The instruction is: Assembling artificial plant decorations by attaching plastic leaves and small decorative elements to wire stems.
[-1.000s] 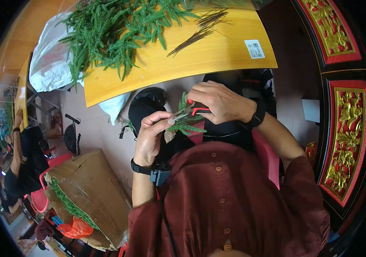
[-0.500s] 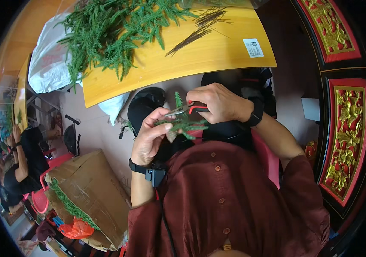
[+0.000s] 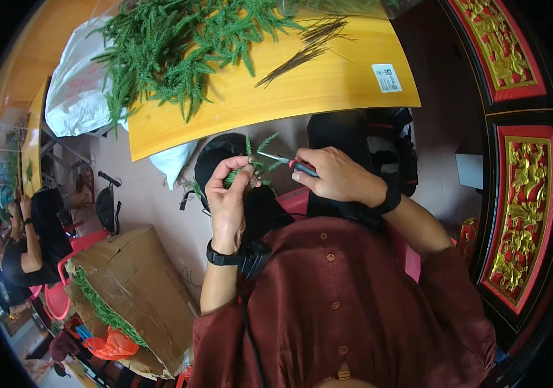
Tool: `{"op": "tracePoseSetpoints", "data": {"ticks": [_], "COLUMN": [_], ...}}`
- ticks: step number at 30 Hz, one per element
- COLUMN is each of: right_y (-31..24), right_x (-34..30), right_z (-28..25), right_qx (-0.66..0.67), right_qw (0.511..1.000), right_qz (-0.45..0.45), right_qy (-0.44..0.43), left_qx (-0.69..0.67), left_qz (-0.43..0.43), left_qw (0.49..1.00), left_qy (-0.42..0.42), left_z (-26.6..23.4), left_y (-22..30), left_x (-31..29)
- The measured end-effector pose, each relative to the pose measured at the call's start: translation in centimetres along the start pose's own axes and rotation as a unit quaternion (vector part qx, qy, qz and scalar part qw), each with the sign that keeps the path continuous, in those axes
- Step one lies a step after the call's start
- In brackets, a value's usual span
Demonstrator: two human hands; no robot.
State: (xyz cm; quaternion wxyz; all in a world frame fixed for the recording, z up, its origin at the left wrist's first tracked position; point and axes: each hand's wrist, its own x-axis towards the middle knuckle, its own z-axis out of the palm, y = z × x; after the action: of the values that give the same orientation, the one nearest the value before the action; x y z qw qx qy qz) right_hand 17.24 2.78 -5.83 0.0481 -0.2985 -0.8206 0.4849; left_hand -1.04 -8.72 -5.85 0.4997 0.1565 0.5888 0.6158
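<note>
Above my lap, my left hand [image 3: 228, 194] pinches a small green artificial fir sprig [image 3: 263, 143] between thumb and fingers, its little branches fanning out past the fingertips. My right hand [image 3: 338, 174] is wrapped round the red and black handles of a pair of pliers [image 3: 275, 158]. The metal jaws point left and reach the sprig close to my left fingertips; whether they grip it I cannot tell. On the yellow table ahead lie a heap of the same green sprigs [image 3: 160, 58] and a loose bundle of thin brown wires [image 3: 296, 64].
The yellow table's [image 3: 238, 110] near edge lies just beyond my hands. A white plastic bag [image 3: 73, 97] hangs at its left. Lower left stands an open cardboard box [image 3: 140, 278] with greenery and an orange bag [image 3: 113, 344]. A person [image 3: 37, 239] works far left; carved red-gold panels [image 3: 526, 207] stand right.
My left hand has turned more upright and lifted the sprig a little. My right hand has rotated and moved rightward, so the pliers now point left with their jaws more exposed.
</note>
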Motion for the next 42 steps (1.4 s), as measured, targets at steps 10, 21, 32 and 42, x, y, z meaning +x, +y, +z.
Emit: {"op": "tracePoseSetpoints", "data": {"ticks": [10,21,32,42], "right_y": [-0.5,-0.9,-1.8,-1.4], "right_x": [-0.1,0.4,1.1,0.1], "right_z": [0.0,0.3,-0.9,0.3], "right_qx": [-0.024,-0.025,-0.167,-0.058], "right_qw": [1.000,1.000,0.986,0.998], "right_qz": [-0.002,0.003,0.004,0.008], "right_qy": [0.000,0.005,0.004,0.007], "left_qx": [0.030,0.334,0.459,0.048], "left_qz": [0.019,0.272,0.305,0.029], "left_qw": [0.999,0.902,0.833,0.998], "left_qy": [0.020,0.034,0.044,0.031], "left_z": [1.5,1.1,1.0,0.8], "left_y": [0.3,-0.6,-0.2,-0.1], "left_x": [-0.5,-0.1,-0.3,-0.3]}}
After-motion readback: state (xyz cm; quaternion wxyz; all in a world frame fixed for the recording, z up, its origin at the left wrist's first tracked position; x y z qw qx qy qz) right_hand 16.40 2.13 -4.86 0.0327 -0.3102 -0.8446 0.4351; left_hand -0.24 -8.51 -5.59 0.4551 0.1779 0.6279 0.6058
